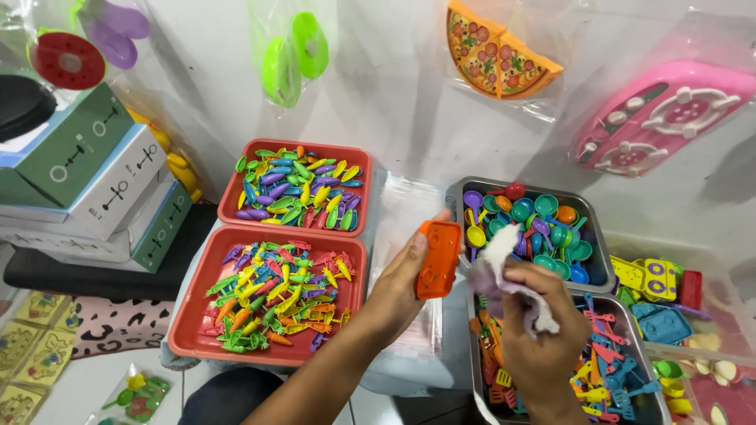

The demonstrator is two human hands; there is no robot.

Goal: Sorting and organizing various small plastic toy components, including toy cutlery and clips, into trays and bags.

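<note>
Overhead, clear bags hang on the white wall: green paddles [293, 55], an orange toy pizza [498, 49], a pink toy stove [665, 114]; at the bench's left edge green and white boxes [87, 177] stack up; two red trays [295, 252] of small coloured plastic pieces sit mid-bench, two metal trays [600, 260] of toy spoons and utensils at the right; the left hand [398, 287] grips an orange rectangular toy piece [439, 258] between the trays; the right hand [535, 327] is closed on a pale cloth [504, 264] just beside it.
</note>
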